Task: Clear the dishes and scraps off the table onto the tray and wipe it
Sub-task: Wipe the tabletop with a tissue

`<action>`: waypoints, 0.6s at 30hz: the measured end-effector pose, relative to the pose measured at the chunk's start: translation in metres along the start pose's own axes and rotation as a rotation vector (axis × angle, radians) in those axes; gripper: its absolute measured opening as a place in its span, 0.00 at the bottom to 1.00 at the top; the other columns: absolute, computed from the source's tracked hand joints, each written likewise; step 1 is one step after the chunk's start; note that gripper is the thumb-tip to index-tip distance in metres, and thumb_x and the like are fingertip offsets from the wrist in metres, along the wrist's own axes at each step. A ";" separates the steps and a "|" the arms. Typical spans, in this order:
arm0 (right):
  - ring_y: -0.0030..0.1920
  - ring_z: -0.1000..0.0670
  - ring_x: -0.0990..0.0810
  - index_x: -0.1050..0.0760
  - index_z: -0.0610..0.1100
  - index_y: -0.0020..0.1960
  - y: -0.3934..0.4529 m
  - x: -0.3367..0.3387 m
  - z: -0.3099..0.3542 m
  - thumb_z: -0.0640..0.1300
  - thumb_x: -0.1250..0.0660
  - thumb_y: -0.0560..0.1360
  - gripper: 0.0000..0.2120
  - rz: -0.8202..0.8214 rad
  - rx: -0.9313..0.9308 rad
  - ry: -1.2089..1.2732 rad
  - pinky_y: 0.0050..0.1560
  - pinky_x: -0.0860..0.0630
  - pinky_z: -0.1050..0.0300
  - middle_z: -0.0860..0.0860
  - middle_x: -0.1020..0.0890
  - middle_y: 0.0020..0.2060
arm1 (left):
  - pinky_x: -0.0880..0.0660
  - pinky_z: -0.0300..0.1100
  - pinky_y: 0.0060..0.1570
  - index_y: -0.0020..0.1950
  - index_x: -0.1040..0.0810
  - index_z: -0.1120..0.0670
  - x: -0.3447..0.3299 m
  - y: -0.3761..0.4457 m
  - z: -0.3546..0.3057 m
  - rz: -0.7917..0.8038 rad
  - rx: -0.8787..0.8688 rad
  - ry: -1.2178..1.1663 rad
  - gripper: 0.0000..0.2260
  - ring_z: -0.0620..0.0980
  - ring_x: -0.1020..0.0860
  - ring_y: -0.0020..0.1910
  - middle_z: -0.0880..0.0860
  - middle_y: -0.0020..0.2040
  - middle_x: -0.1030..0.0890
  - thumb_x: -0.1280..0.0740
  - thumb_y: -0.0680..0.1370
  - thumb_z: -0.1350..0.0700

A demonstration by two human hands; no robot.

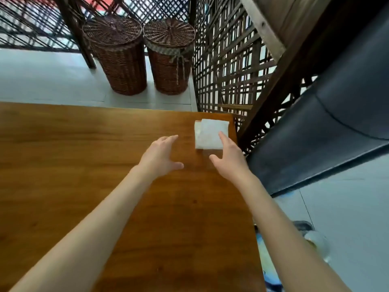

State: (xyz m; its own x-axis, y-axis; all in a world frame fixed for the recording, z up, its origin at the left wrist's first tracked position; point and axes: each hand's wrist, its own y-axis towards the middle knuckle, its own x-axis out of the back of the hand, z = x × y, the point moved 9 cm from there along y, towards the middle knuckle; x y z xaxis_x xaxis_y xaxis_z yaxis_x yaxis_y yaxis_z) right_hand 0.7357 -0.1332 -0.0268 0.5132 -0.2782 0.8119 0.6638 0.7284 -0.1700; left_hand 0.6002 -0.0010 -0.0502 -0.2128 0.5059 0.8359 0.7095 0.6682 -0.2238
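Note:
A folded white cloth (208, 132) lies flat near the far right corner of the brown wooden table (84, 144). My right hand (228, 159) hovers at the cloth's near right edge, fingers straight, index fingertip over the cloth; contact cannot be told. My left hand (161, 157) is spread open above the table, a short way left of the cloth, holding nothing. No dishes or scraps show on the tabletop.
Two lidded wicker baskets (117, 53) (170, 57) stand on the pale floor beyond the table's far edge. A dark lattice screen (229, 66) rises past the right corner. Blurred objects, one pale and glassy (317, 243), sit low at the right beside the table.

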 end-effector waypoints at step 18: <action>0.56 0.48 0.29 0.27 0.46 0.61 0.098 -0.005 0.001 0.38 0.35 0.75 0.15 -0.191 0.058 -0.203 0.45 0.30 0.58 0.48 0.24 0.56 | 0.58 0.56 0.71 0.71 0.42 0.44 -0.051 0.105 -0.032 0.022 -0.105 -0.147 0.46 0.55 0.50 0.76 0.52 0.71 0.33 0.20 0.60 0.48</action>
State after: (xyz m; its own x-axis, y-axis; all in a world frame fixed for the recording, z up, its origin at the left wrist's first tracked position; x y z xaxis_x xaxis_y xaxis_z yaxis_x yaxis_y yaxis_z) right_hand 0.7976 -0.0603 -0.0471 0.2584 -0.2877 0.9222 0.7027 0.7111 0.0249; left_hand 0.7071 0.0263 -0.1002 -0.2869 0.5992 0.7474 0.7799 0.5991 -0.1810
